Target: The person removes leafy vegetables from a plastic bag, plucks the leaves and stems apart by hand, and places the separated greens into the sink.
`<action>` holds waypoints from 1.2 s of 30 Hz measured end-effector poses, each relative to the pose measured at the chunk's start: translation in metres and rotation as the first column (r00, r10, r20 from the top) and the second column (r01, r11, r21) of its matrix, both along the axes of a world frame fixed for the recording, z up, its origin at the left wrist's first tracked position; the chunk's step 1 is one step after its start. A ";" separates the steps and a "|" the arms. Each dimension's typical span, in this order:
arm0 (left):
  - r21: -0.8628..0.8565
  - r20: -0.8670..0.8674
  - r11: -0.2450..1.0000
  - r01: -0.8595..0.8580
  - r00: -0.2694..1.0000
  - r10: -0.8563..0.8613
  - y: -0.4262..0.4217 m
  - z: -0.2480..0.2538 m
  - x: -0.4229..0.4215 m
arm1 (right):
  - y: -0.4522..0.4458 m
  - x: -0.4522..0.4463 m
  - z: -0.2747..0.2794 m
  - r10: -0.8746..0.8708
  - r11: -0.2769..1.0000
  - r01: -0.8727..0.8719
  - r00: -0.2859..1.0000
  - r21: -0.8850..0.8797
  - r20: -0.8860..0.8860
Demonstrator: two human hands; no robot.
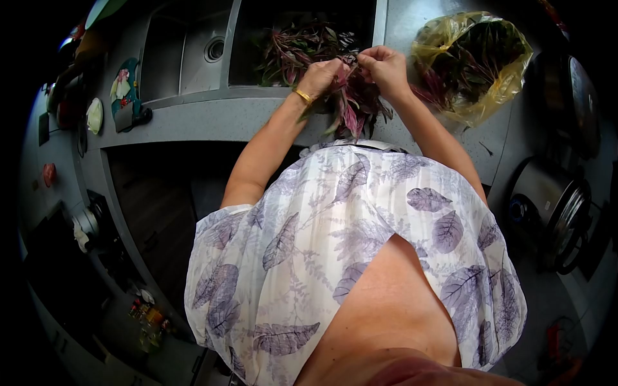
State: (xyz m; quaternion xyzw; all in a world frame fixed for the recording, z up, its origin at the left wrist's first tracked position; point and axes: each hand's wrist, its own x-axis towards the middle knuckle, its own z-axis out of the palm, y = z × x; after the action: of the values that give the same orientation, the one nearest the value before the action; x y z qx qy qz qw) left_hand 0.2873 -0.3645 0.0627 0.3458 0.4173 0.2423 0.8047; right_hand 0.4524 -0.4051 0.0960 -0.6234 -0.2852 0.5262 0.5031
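Observation:
A bunch of purple-green leafy stems (351, 110) hangs over the sink's front edge, its leaves pointing down toward my shirt. My left hand (322, 77), with a gold band at the wrist, is closed around the upper part of this bunch. Close beside it on the right, my right hand (384, 67) pinches at the top of the bunch with thumb and forefinger; what lies between those fingertips is too small to tell. Behind my hands, a pile of similar leafy stems (302, 45) lies in the right sink basin.
An open yellow plastic bag (518, 64) of leafy stems stands on the counter at the right. The left sink basin (196, 71) has a round drain. Farther right is a silver appliance (544, 193). A teal item (132, 80) lies left of the sink.

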 end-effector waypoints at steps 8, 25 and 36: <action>-0.182 0.377 0.979 0.095 0.926 -0.019 0.003 -0.005 -0.006 | 0.007 0.012 0.001 0.307 0.952 -0.298 0.933 -0.074 0.187; -0.053 0.195 0.987 0.152 0.971 -0.139 0.017 -0.006 -0.005 | -0.037 0.064 0.008 0.450 0.868 -0.472 0.624 -0.151 0.638; -0.221 0.476 0.975 0.020 0.875 0.090 0.081 0.018 -0.057 | -0.048 0.073 0.010 0.274 0.955 -0.296 0.908 0.023 0.316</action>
State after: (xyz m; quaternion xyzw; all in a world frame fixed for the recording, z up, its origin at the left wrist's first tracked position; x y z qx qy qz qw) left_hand 0.2308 -0.2835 0.0804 0.1758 0.2334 0.2882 0.9119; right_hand 0.5255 -0.4530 0.1058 -0.6315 -0.4668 0.4796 0.3915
